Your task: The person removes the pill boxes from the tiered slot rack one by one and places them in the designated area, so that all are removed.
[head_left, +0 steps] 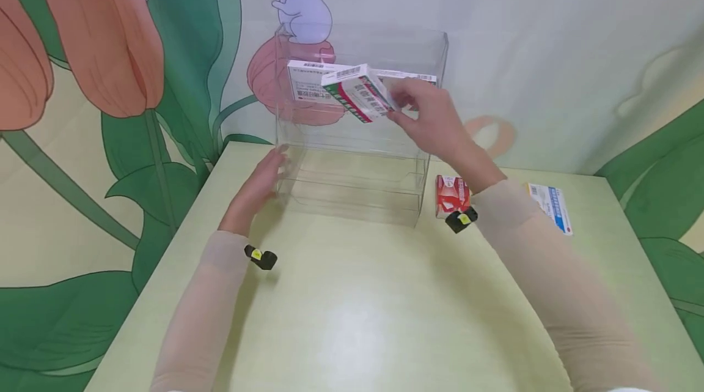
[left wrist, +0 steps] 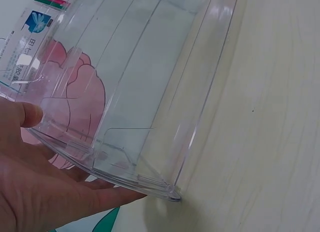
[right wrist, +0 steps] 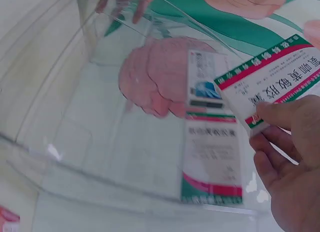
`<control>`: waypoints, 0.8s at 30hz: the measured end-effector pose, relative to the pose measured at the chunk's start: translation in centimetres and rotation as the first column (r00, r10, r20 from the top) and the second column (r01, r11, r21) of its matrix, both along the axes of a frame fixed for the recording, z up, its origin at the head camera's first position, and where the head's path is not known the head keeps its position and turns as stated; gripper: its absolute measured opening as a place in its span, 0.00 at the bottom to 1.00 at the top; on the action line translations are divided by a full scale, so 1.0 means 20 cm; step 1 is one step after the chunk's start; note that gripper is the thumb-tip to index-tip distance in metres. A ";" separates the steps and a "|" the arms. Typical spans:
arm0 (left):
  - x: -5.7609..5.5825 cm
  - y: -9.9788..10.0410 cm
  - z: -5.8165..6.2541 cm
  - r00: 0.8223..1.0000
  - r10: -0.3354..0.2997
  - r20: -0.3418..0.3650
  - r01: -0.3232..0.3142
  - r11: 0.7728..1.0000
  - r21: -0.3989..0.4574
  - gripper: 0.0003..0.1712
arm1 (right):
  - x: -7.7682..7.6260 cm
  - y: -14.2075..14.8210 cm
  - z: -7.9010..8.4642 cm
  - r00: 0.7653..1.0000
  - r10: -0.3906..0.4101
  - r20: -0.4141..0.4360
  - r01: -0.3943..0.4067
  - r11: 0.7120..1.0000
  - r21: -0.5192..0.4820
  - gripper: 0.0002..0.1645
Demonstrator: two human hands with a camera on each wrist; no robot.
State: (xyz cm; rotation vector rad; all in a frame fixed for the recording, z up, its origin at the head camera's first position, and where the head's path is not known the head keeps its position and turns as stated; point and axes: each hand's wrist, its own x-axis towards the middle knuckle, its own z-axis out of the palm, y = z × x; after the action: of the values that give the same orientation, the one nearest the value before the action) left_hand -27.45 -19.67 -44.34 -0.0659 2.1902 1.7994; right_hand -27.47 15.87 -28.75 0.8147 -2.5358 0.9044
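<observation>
A clear plastic display rack (head_left: 352, 199) with several tiers stands at the back of the table. My left hand (head_left: 260, 179) holds its left side; in the left wrist view the thumb lies over the edge and the fingers run along the outer side panel. My right hand (head_left: 431, 115) pinches a white medicine box (head_left: 360, 93) with green and red bands, tilted above the rack's upper tier. Behind it, a white and blue medicine box (right wrist: 206, 79) and another green-and-red banded medicine box (right wrist: 212, 159) stand side by side in that tier.
To the right of the rack a red medicine box (head_left: 452, 195) lies on the table (head_left: 341, 306). Farther right is a white and blue box (head_left: 552, 207), partly behind the right sleeve. A wall (head_left: 550, 62) with painted tulips rises behind the table.
</observation>
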 end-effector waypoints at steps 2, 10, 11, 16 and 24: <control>0.00 0.01 0.00 1.000 0.000 -0.002 0.000 1.000 -0.001 0.36 | 0.04 0.08 0.02 1.000 -0.009 0.011 0.009 1.000 -0.011 0.17; 0.01 0.02 0.01 1.000 0.010 0.024 -0.010 1.000 -0.004 0.37 | 0.26 0.41 -0.03 0.982 -0.136 0.134 0.136 0.991 0.006 0.19; 0.01 0.02 0.01 0.999 0.010 0.032 -0.010 1.000 -0.003 0.37 | 0.28 0.46 -0.05 0.974 -0.155 0.165 0.156 0.988 0.004 0.21; -0.01 0.01 0.00 0.999 0.009 0.046 -0.009 1.000 0.008 0.36 | 0.42 0.66 -0.16 0.927 -0.241 0.287 0.246 0.969 0.021 0.25; -0.01 0.01 0.00 0.999 0.012 0.037 -0.012 1.000 -0.003 0.37 | 0.56 0.92 -0.38 0.869 -0.282 0.407 0.272 0.959 0.084 0.27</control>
State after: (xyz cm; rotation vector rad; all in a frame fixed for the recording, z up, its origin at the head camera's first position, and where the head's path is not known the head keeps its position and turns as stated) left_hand -27.56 -19.50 -44.35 -0.1119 2.1713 1.7879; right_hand -16.18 34.18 -36.42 0.2604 -2.9290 1.0397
